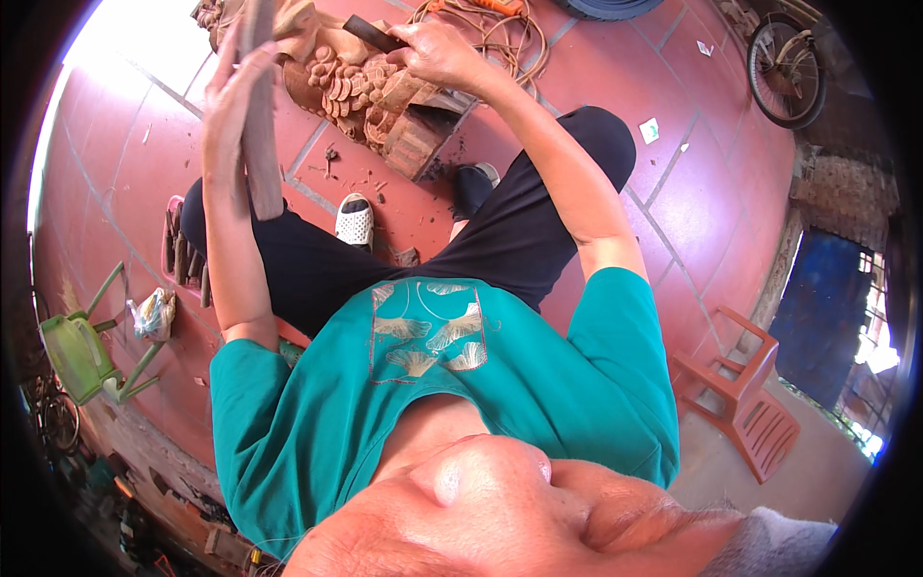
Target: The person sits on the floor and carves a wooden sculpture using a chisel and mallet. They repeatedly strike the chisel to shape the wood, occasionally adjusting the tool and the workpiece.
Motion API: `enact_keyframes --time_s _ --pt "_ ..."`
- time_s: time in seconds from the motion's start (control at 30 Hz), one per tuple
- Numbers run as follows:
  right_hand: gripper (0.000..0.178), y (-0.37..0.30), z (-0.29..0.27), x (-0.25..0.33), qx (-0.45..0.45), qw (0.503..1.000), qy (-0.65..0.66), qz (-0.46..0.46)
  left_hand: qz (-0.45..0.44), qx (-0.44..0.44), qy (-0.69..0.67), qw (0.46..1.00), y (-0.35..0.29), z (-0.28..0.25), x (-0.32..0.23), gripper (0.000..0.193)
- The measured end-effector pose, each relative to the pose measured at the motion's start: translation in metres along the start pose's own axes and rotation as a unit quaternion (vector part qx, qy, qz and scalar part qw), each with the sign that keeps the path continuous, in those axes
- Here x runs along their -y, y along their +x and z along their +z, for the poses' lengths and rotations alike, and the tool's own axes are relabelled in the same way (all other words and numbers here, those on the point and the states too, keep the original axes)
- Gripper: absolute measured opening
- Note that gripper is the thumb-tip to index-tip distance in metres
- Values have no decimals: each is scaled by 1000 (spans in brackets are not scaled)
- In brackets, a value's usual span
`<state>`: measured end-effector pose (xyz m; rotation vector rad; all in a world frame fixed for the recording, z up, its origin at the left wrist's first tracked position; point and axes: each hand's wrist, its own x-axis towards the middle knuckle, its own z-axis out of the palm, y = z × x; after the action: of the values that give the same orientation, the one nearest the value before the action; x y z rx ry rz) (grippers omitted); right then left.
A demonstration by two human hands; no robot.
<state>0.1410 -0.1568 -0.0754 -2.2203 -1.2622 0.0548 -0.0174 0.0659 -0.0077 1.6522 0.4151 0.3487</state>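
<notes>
Ahead of my feet, a brown wood carving (pixel 351 88) with densely cut relief lies on the tiled floor. My left hand (pixel 229 88) grips a long, flat wooden bar (pixel 260 144), which stands nearly lengthwise in view and reaches back along my forearm. The bar's far end runs out of the picture. Over the carving, my right hand (pixel 437 56) is closed around a dark, narrow chisel-like tool (pixel 370 35), pointing left. Whether its tip touches the wood is hard to make out.
Wood chips (pixel 332 159) lie near my shoes. An orange cord (pixel 519 48) coils beyond my right hand. At left are a tray of tool handles (pixel 181 252), a plastic bag (pixel 152 314) and a green chair (pixel 77 356). A red plastic chair (pixel 735 389) stands at right.
</notes>
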Motion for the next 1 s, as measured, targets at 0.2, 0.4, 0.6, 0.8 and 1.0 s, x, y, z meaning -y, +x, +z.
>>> enact_keyframes --time_s 0.2,0.4,0.6,0.8,1.0 --pt "22 -1 5 -4 7 1000 16 0 -29 139 41 989 -11 13 1 76" --pt "25 -1 5 -1 -15 999 41 -16 41 -29 -67 996 0 1 0 64" --pt "36 0 5 -8 -26 999 -28 -34 -68 162 -39 984 -3 15 19 76" --pt "39 -3 -1 0 -12 1000 3 -23 23 12 -82 996 0 2 5 73" --pt "32 0 -4 0 9 999 -32 -16 -60 158 31 985 -12 20 8 75"
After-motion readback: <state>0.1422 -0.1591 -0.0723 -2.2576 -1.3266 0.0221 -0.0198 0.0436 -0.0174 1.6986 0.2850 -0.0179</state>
